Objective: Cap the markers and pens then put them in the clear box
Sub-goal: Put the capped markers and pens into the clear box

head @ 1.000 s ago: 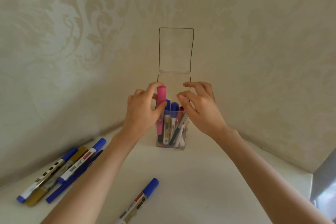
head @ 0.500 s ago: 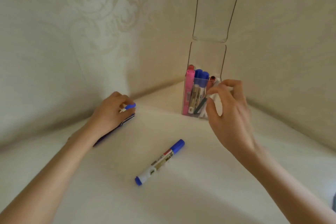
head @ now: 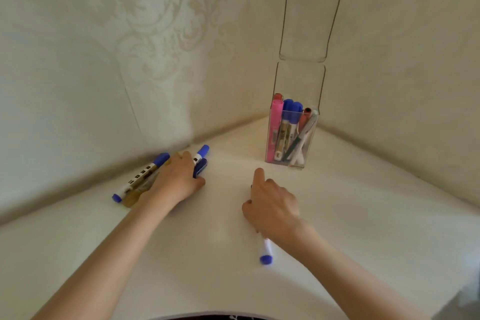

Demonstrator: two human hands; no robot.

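Four pens lay bunched at the left centre of the frame, along the foot of the wall: a white marker (head: 140, 176) with blue cap and blue end, a gold marker (head: 131, 197) touching it, a second blue-capped marker (head: 202, 151) and a dark blue pen (head: 200, 167). Left hand (head: 176, 179) lay on the bunch, fingers bent over it; whether it gripped any pen could not be told. Right hand (head: 271, 209), at frame centre, covered a loose marker (head: 266, 252) on the white tabletop (head: 363, 215): index finger straight, thumb and other fingers curled about the barrel, blue end showing below the wrist. Clear box (head: 298, 83) stood upright right of centre, in the corner, lid (head: 309, 26) hinged up. Standing inside: pink highlighter (head: 275, 127), two boxed markers (head: 292, 112) with blue caps, red pen (head: 304, 118), grey pen (head: 305, 128) leaning.
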